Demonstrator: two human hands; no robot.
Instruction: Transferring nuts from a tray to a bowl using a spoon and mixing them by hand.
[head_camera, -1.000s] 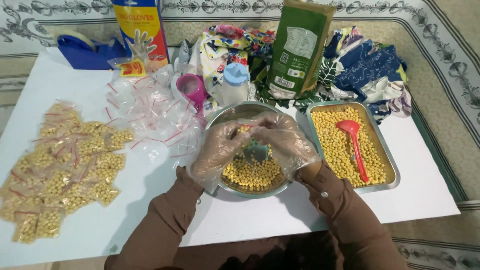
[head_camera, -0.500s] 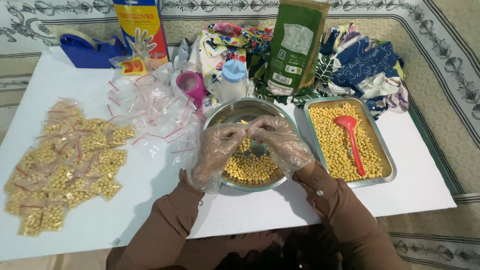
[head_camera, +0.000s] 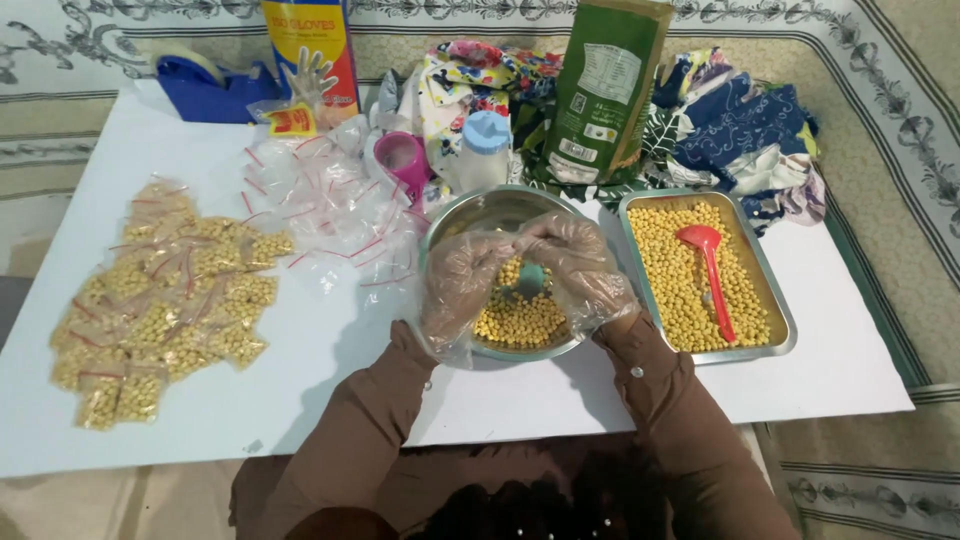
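My left hand (head_camera: 462, 284) and my right hand (head_camera: 578, 266), both in loose clear plastic gloves, meet over a round steel bowl (head_camera: 478, 210) that holds yellow chickpeas (head_camera: 520, 320). Together the fingertips pinch a small clear zip bag (head_camera: 521, 262) held over the bowl; the hands hide most of it. A small teal scoop (head_camera: 530, 281) shows just below the fingers, inside the bowl. Brown sleeves cover both forearms.
A steel tray (head_camera: 781, 310) of chickpeas with a red spoon (head_camera: 711, 270) lies right of the bowl. Filled small bags (head_camera: 160, 300) are heaped at left, empty zip bags (head_camera: 330, 205) behind them. A green pouch (head_camera: 603, 90), glove box (head_camera: 312, 55), tape dispenser (head_camera: 205, 85), pink cup (head_camera: 405, 160) and cloth stand at the back.
Both hands have stayed over the bowl, shifting only slightly while working the small bag between the fingertips. Nothing else on the table moved.
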